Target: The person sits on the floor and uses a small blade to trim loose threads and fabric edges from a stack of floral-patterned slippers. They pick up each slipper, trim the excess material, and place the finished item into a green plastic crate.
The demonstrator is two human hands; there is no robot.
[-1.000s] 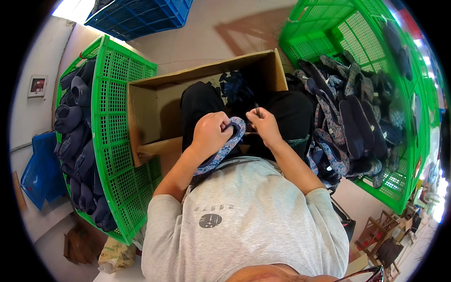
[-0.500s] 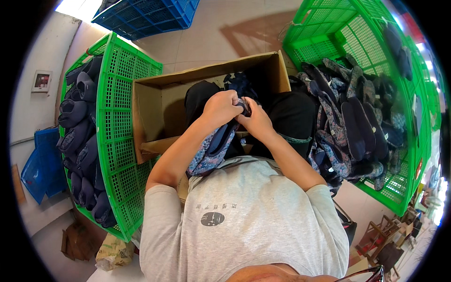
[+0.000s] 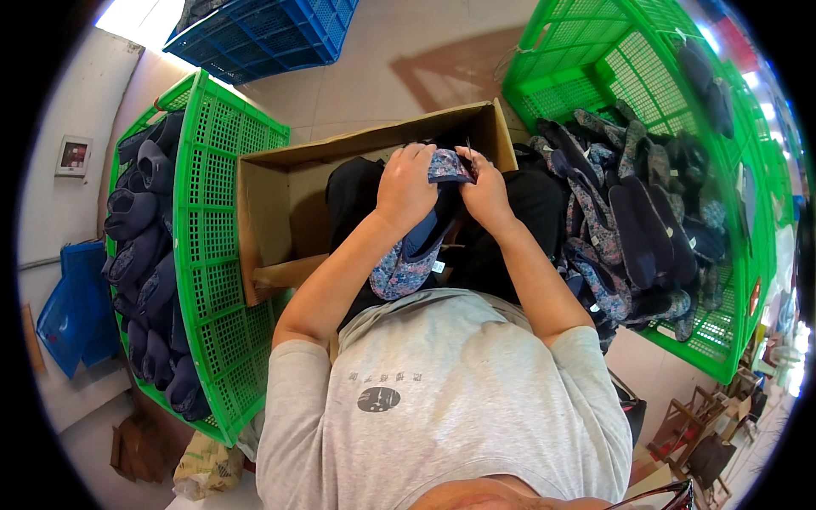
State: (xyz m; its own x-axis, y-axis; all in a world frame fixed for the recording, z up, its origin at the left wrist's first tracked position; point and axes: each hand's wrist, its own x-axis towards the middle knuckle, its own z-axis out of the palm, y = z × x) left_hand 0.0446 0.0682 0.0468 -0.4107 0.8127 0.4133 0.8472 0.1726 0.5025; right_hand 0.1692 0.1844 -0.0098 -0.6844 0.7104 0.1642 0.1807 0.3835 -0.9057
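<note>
Over my lap I hold a floral-patterned slipper (image 3: 410,270) with a dark blue lining, a small white tag on its side. My left hand (image 3: 406,189) wraps round its far end from the left. On the right, the fingers of my right hand (image 3: 486,189) are closed on the edge of the same end. A thin dark pointed thing (image 3: 467,146) sticks up by the right fingertips; its kind is too small to make out. The slipper's near end points toward my shirt.
An open cardboard box (image 3: 280,200) stands beyond my knees. To the left is a green crate (image 3: 225,212) of dark slippers; at right, another green crate (image 3: 629,76) holds patterned ones. A blue crate (image 3: 280,38) sits at the far left.
The slipper's far end has come into view, spread between my hands, where it was bunched up before. My hands have moved slightly farther apart, and the right one has shifted right.
</note>
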